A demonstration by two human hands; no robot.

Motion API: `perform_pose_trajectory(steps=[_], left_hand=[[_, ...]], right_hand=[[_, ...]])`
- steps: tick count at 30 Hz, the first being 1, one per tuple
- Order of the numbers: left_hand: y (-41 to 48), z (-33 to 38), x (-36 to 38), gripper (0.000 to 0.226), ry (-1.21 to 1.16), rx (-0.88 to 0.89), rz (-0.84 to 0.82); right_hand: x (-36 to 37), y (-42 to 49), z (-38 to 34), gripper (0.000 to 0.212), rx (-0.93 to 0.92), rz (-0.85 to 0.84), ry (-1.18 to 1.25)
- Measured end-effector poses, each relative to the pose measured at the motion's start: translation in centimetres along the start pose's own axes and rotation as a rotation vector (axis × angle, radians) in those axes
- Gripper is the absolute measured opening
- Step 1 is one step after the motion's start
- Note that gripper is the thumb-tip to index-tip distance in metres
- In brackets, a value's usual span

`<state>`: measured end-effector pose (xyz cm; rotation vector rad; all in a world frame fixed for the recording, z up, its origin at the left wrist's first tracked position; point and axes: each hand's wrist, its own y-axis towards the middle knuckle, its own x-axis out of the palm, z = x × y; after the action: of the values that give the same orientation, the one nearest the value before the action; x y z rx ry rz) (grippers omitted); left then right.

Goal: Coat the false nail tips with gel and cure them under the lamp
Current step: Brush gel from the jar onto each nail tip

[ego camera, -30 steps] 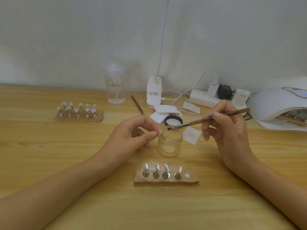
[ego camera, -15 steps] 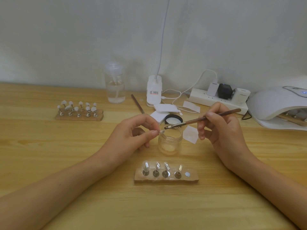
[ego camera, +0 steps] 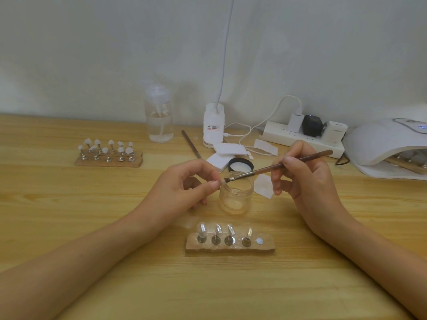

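Wood bench (ego camera: 69,204); white cure lamp (ego camera: 381,146) at its far R. L hand (ego camera: 182,188) & R hand (ego camera: 309,181) meet mid-bench. In front of them: near holder (ego camera: 231,247) w/ 4 stands; far holder (ego camera: 108,159) w/ white tips sits far L. Open gel jar (ego camera: 235,195) betw. the hands. R fingers clamped on brush (ego camera: 270,168), bristles touching small nail tip (ego camera: 223,181) pinched in L fingers, over jar rim.

Clear pump bottle (ego camera: 159,121) and white power strip (ego camera: 275,135) on wooden table (ego camera: 57,204)
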<state>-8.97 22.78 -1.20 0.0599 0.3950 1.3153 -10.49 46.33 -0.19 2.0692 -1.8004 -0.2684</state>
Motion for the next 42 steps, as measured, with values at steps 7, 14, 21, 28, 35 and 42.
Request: perform_pose_trajectory(steps=[7, 14, 21, 28, 35, 42], left_hand=[[0.0, 0.1, 0.1, 0.006, 0.018, -0.027, 0.007], [0.2, 0.0, 0.2, 0.007, 0.024, -0.048, 0.006], [0.2, 0.0, 0.2, 0.006, 0.014, -0.064, 0.01], [0.2, 0.0, 0.2, 0.005, 0.019, -0.057, 0.007], [0.2, 0.0, 0.2, 0.004, 0.027, -0.048, 0.01], [0.2, -0.2, 0.1, 0.005, 0.022, -0.054, 0.007]], right_hand=[[0.0, 0.0, -0.1, 0.011, -0.014, -0.017, 0.037], [-0.1, 0.1, -0.1, 0.014, -0.008, 0.033, 0.029], [0.3, -0.1, -0.2, 0.014, -0.014, -0.002, -0.004], [-0.4, 0.0, -0.3, 0.019, -0.039, 0.08, -0.031], [-2.3, 0.6, -0.9, 0.018, -0.041, 0.177, -0.084], [-2.5, 0.9, -1.3, 0.026, -0.149, -0.049, -0.029]])
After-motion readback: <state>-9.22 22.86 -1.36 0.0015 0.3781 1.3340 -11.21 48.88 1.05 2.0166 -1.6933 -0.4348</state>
